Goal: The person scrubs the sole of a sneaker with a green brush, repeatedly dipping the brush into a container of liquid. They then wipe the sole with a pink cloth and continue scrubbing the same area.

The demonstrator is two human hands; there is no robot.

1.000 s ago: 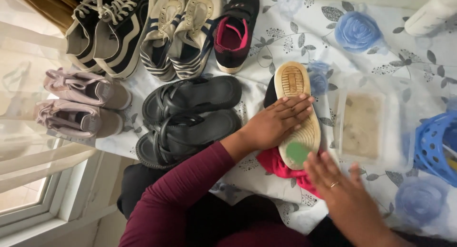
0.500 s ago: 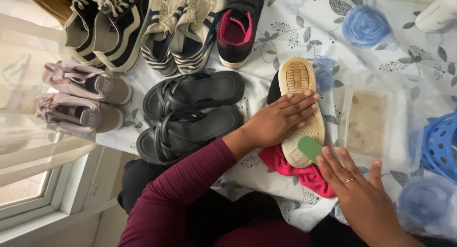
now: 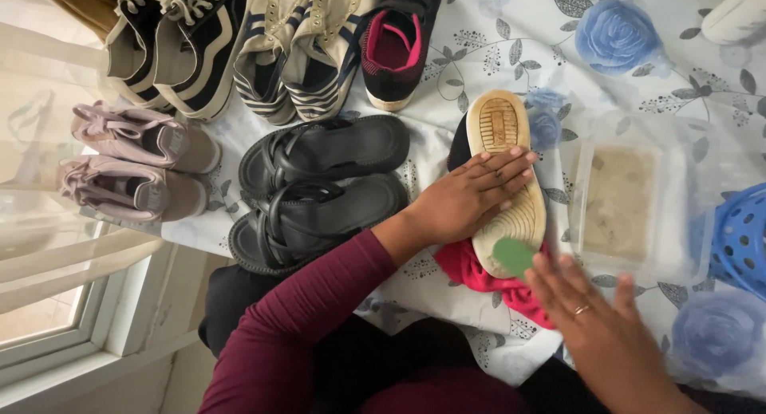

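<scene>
left hand (image 3: 471, 195) lies flat, fingers together, on the stiff shoe sole (image 3: 507, 171) — right hand (image 3: 594, 326), fingers spread, rubs a soft green sponge (image 3: 512, 254).

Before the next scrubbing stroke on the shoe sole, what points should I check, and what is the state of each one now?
1. Left hand lies flat on the upturned shoe sole, steadying it: ok.
2. Right hand has a firm grip on the green scrubbing pad: cannot tell, the fingers look spread and blurred.
3. Pad touches the heel end of the sole: ok.
4. Red cloth lies under the shoe: ok.
5. Clear tub of murky water stands beside the shoe on the right hand's side: ok.
6. Black sandals lie apart from the sole: ok.
</scene>
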